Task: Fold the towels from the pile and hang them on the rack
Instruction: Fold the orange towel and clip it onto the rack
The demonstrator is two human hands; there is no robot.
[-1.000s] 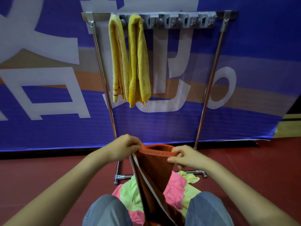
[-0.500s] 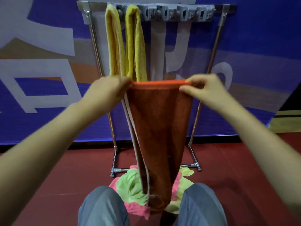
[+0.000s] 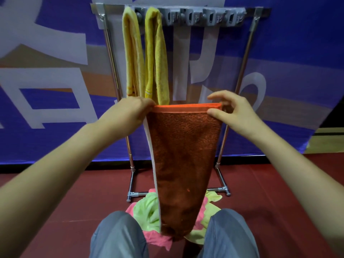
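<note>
Hanging lengthwise in front of the rack (image 3: 246,53), well below its top rail, the folded orange towel (image 3: 184,155) is held taut by its upper edge. The left hand (image 3: 132,112) grips one corner with curled fingers and the right hand (image 3: 232,110) pinches the other. Free clips sit right of the 2 yellow towels (image 3: 157,53), likely nearer the right hand. The pile (image 3: 147,211) lies at the rack's foot.

We hold the folded towel (image 3: 186,155) before the rack (image 3: 204,15). Two hung towels (image 3: 156,58) sit on its left end, behind our towel. The pile (image 3: 147,211) lies at its foot.
</note>
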